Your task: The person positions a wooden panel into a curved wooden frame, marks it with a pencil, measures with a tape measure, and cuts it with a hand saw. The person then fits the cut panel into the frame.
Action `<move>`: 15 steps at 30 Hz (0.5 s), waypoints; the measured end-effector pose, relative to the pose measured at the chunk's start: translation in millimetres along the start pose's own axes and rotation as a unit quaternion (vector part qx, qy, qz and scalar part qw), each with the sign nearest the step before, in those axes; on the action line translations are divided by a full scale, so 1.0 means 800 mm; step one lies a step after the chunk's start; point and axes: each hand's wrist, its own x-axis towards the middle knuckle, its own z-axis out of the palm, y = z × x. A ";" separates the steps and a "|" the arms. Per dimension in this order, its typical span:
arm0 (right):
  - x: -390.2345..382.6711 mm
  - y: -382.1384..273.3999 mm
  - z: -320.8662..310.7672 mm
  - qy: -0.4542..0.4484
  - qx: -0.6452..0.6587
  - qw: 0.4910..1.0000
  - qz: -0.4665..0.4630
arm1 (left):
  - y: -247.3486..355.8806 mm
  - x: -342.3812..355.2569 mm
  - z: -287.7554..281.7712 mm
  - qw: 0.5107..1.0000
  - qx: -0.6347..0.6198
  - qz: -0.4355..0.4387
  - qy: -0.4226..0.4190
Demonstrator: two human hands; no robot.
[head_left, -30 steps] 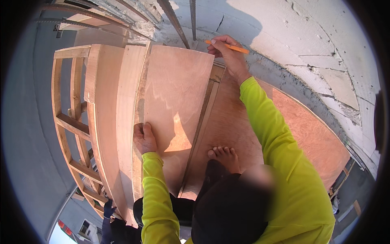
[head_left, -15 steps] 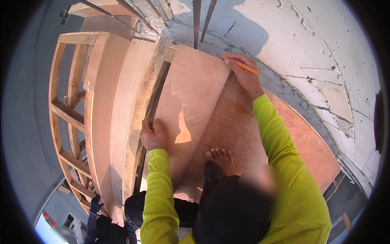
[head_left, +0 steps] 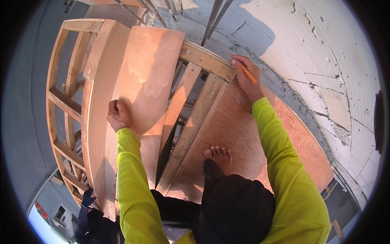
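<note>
My left hand [head_left: 119,116] grips the left edge of a loose pale plywood panel [head_left: 148,69], its fingers curled. My right hand [head_left: 250,87] holds an orange pencil [head_left: 248,73], its tip at the top corner of a timber frame [head_left: 207,63], beside the larger plywood sheet [head_left: 231,122]. The panel lies to the left of this frame, whose slats and dark gaps show between my hands. My bare foot [head_left: 219,160] rests on the larger sheet, below my right hand.
An open wooden lattice [head_left: 53,101] curves along the left beside a grey wall [head_left: 24,114]. Several rusty steel bars [head_left: 215,20] stand beyond the panel. A white block wall [head_left: 333,81] runs along the right. A co-worker's gloved hand [head_left: 88,197] touches the lattice at lower left.
My left hand has moved left with the panel, uncovering the timber slats beneath. My right hand has moved slightly down and right over the last second, still holding the pencil.
</note>
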 end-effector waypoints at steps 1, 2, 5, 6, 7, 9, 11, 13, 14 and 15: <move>-0.001 0.004 0.000 -0.003 -0.008 1.000 -0.007 | 0.000 -0.002 0.001 1.000 0.002 -0.006 -0.002; -0.001 0.007 0.000 -0.005 -0.004 1.000 0.007 | -0.001 -0.005 0.001 1.000 0.002 -0.023 -0.008; -0.002 0.017 -0.003 -0.007 0.000 1.000 0.026 | -0.012 -0.007 -0.004 0.996 0.075 -0.031 0.029; -0.001 0.020 -0.004 -0.003 -0.005 1.000 0.015 | -0.019 -0.006 -0.007 0.997 0.067 -0.041 0.008; -0.001 0.023 -0.006 -0.018 -0.009 1.000 0.001 | -0.028 -0.004 -0.011 0.998 0.054 -0.035 -0.006; 0.001 0.027 -0.009 0.012 -0.042 0.999 -0.028 | -0.048 -0.003 -0.018 0.998 0.058 -0.017 -0.030; 0.003 0.027 -0.011 0.012 -0.072 0.997 -0.036 | -0.068 -0.009 -0.027 0.995 0.087 -0.010 -0.052; 0.002 0.025 -0.012 -0.040 -0.089 0.994 -0.040 | -0.083 -0.022 -0.041 0.990 0.123 -0.025 -0.060; 0.002 0.022 -0.011 0.002 -0.102 0.994 -0.036 | -0.087 -0.033 -0.049 0.988 0.144 -0.020 -0.043; 0.001 0.018 -0.009 -0.034 -0.103 0.992 -0.067 | -0.090 -0.046 -0.059 0.985 0.165 -0.031 -0.040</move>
